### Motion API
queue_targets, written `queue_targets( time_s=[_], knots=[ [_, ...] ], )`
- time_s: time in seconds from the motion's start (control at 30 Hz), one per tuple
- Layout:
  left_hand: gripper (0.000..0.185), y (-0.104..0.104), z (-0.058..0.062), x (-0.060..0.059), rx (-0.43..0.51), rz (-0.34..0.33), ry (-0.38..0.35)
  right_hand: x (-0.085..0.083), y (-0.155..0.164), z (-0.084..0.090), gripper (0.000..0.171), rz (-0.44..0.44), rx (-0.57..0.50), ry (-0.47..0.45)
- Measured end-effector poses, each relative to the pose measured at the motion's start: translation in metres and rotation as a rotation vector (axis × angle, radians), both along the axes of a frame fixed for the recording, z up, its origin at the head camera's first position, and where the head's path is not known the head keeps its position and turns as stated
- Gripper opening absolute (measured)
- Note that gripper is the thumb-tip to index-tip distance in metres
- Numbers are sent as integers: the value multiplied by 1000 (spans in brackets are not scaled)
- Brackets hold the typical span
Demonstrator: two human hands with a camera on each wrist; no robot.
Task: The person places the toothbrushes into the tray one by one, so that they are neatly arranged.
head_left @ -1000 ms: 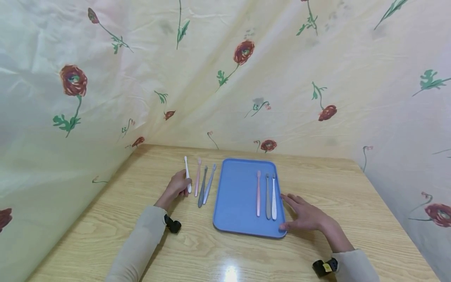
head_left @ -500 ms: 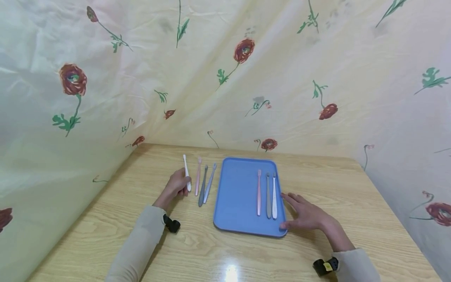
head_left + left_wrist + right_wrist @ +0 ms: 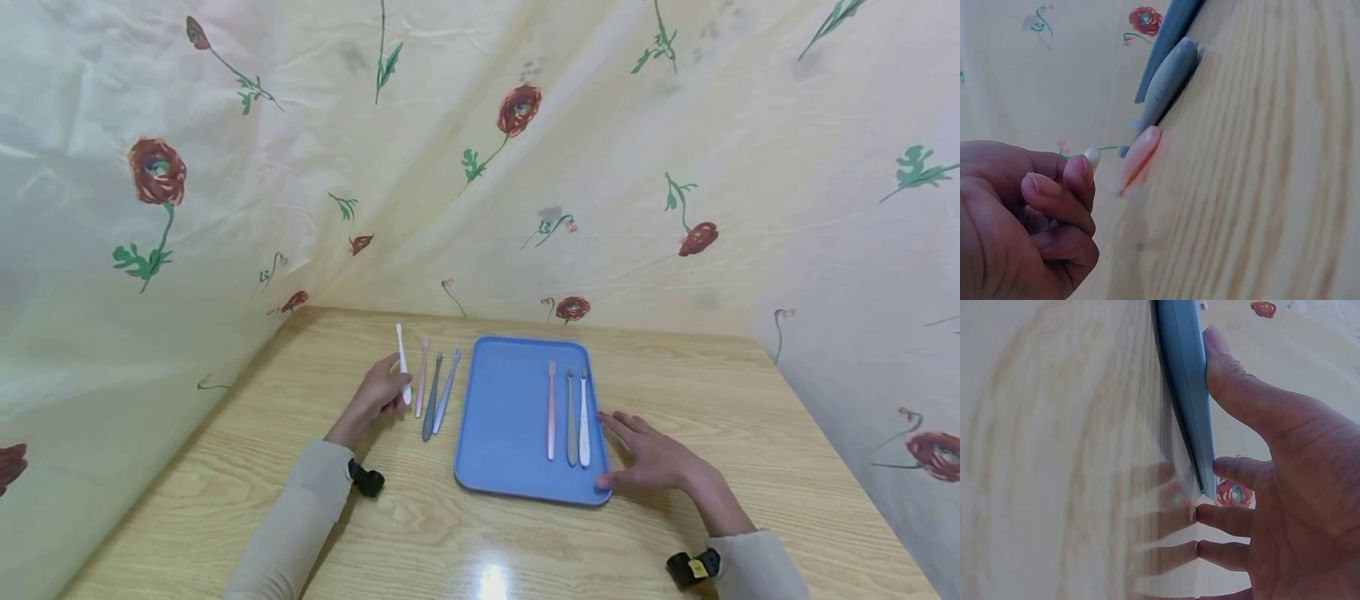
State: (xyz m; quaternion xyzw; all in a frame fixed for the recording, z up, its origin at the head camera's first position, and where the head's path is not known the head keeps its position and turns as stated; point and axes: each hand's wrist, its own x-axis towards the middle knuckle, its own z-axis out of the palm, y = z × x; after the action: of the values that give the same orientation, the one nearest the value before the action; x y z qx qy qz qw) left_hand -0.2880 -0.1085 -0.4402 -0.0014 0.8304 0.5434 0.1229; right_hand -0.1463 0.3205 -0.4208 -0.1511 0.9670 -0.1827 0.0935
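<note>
My left hand (image 3: 378, 390) pinches a white toothbrush (image 3: 402, 358) between thumb and fingers, its head pointing away from me. In the left wrist view the handle end of that white toothbrush (image 3: 1092, 156) pokes out past the fingertips. Just to its right on the table lie a pink toothbrush (image 3: 421, 379), a dark grey toothbrush (image 3: 431, 402) and a blue toothbrush (image 3: 447, 392). My right hand (image 3: 648, 457) rests at the right edge of a blue tray (image 3: 498, 417), fingers spread and fairly straight, thumb on the rim near the front corner.
On the right part of the tray lie a pink toothbrush (image 3: 551, 417), a grey toothbrush (image 3: 572, 425) and a white toothbrush (image 3: 584, 425), side by side. The wooden table (image 3: 420, 533) meets a flowered cloth (image 3: 420, 208) at the back and sides.
My left hand has shifted the white toothbrush slightly away from me and to the right, nearer the pink one. The right hand and tray look unchanged.
</note>
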Motion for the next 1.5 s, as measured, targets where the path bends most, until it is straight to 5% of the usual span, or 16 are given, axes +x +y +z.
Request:
queue_targets(
  time_s=[1.5],
  knots=[
    [67,48,17,17,128,-193,29,0,2,-3,107,-3,-13,8]
  ],
)
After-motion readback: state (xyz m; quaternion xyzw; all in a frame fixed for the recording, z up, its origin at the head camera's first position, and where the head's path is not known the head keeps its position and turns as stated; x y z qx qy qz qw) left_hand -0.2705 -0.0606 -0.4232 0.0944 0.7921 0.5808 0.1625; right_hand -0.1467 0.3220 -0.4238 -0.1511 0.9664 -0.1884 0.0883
